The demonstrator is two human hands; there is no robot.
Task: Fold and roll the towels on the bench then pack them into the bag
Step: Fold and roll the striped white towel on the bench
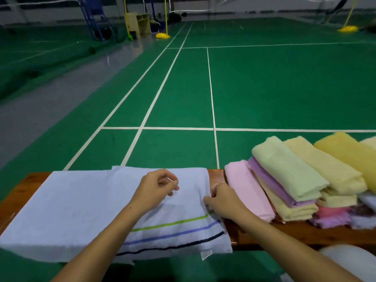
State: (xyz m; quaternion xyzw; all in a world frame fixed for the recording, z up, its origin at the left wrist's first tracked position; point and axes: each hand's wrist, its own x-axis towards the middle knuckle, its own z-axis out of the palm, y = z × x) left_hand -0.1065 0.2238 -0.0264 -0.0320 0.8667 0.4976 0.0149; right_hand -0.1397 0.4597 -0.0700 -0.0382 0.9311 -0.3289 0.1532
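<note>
Blue towel (85, 204) (flat on bench (284, 235)) | right hand (224, 200) pinches its edge | left hand (156, 187) curled, holding nothing

The folded towel stack (317, 180) runs off the frame at three o'clock, its lowest layers blurred. A pale rounded shape (350, 261) at five o'clock is too blurred to identify. The right hand's (223, 200) fingertips are tucked under the blue towel's (71, 204) edge, unseen.
</note>
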